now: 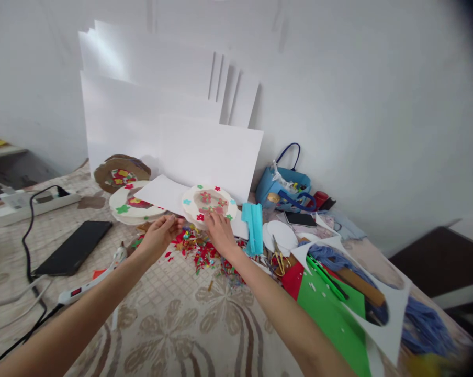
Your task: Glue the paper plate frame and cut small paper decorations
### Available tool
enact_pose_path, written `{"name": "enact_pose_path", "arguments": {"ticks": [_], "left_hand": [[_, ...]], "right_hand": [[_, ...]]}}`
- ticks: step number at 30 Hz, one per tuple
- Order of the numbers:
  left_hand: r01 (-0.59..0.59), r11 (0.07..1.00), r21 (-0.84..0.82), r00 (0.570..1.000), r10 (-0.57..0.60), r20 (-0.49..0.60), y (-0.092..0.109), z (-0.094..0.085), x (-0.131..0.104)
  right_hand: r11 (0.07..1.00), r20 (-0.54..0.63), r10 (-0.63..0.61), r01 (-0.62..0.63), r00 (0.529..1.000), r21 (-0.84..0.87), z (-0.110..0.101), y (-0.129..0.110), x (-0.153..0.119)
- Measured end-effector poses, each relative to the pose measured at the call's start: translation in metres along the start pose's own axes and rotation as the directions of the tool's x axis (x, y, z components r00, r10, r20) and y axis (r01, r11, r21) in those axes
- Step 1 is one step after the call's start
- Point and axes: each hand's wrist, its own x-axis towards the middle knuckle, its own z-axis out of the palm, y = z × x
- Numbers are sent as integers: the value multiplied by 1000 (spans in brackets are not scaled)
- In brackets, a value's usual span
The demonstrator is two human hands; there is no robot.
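Observation:
A white scalloped paper ring [188,208] decorated with small red, green and blue flowers is under my right hand [220,234]. The fingers lie over its lower rim, and the thumb is hidden. Left of it, my left hand [161,231] has its fingers curled in a pinch; whatever they hold is too small to make out. Between and below both hands lies a heap of red, green and gold paper scraps [201,252]. Another flowered white ring [121,201] rests behind my left hand, with a brown round piece [103,175] leaning behind that.
White boards [213,152] lean on the wall. At left are a glue gun [91,283], a black phone [74,248] and a power strip [36,208]. To the right lie a blue mask [254,228], scissors [279,259], a green cutter [326,277], green paper [326,324] and a blue bag [268,188].

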Motion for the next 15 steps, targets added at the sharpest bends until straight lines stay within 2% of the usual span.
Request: {"name": "enact_pose_path", "arguments": {"ticks": [2, 5, 6, 8, 9, 10, 11, 12, 13, 15], "left_hand": [[108, 994, -7, 991, -107, 79, -3, 7, -20], [271, 962, 41, 938, -274, 215, -14, 19, -69], [330, 942, 67, 905, -335, 262, -20, 23, -88], [471, 872, 134, 776, -481, 407, -31, 29, -121], [490, 854, 174, 737, -512, 441, -36, 31, -134], [497, 836, 232, 708, -546, 449, -41, 32, -143], [477, 826, 299, 702, -563, 437, -44, 33, -147], [436, 828, 354, 733, -554, 394, -46, 33, -146], [383, 832, 402, 784, -523, 335, -46, 32, -140], [252, 842, 476, 926, -353, 134, -44, 30, -114]], "right_hand": [[1000, 2, 6, -6, 1000, 0, 1, 0, 1], [1000, 0, 14, -14, 1000, 2, 1, 0, 3], [1000, 0, 15, -15, 1000, 3, 1, 0, 3], [1000, 2, 17, -17, 1000, 6, 1, -1, 4], [1000, 3, 19, -19, 1000, 7, 1, -1, 4], [1000, 5, 19, -20, 1000, 8, 1, -1, 4], [1000, 6, 20, -20, 1000, 9, 1, -1, 4], [1000, 7, 20, -20, 1000, 10, 2, -1, 4], [1000, 7, 19, -19, 1000, 11, 2, -1, 3], [1000, 7, 18, -18, 1000, 14, 2, -1, 3]]}}
